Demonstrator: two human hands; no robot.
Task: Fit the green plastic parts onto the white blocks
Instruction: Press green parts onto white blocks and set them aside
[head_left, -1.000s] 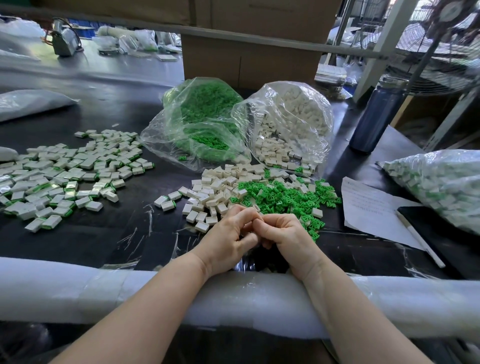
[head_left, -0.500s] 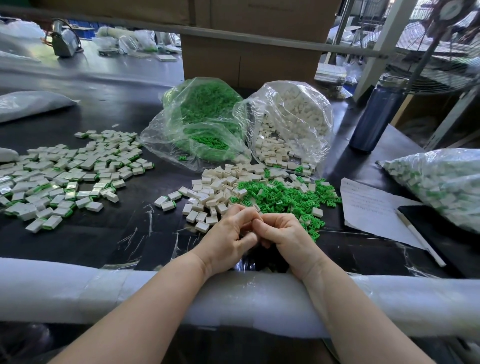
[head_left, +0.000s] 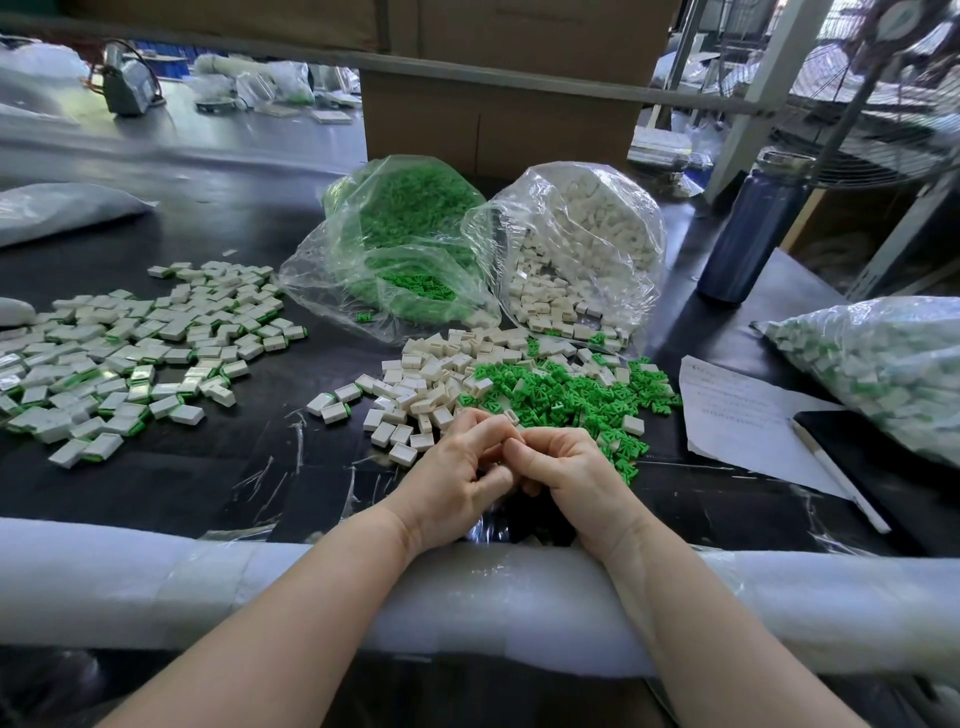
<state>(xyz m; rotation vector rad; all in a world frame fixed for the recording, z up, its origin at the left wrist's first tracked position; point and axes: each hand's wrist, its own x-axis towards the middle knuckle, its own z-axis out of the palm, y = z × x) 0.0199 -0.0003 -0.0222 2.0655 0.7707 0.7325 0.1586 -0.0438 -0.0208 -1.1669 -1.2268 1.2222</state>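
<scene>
Head view. Both forearms cross a white foam-wrapped rail (head_left: 156, 582) at the near edge of the dark worktop (head_left: 322, 364). The left hand (head_left: 457, 483) and right hand (head_left: 571, 478) meet at centre, fingers curled inward, fingertips touching. What they hold is hidden by the fingers; I cannot tell whether either grips a part.

Directly beyond the hands, at 12 o'clock, lies a loose heap of white blocks (head_left: 431, 379), and touching it, toward 1 o'clock, a heap of green plastic parts (head_left: 561, 395), with stray white blocks mixed in. Behind these, two clear bags lie open toward the person: the bag of green parts (head_left: 410, 244) on the left, the bag of white blocks (head_left: 582, 244) on the right, touching one another.

At 10 o'clock, well apart from the hands, a wide spread of assembled blocks (head_left: 140, 353) showing green edges. At 2 o'clock, a sheet of paper (head_left: 737, 415) with a pen (head_left: 836, 473) lying across its near corner; the writing is too faint to read. At 3 o'clock, a filled bag of finished pieces (head_left: 883, 364). A dark blue bottle (head_left: 753, 228) stands upright behind the paper. A cardboard box (head_left: 498, 119) stands behind the two bags, no print legible. A fan guard (head_left: 883, 130) sits at far right. A white bag (head_left: 57, 208) lies at far left.
</scene>
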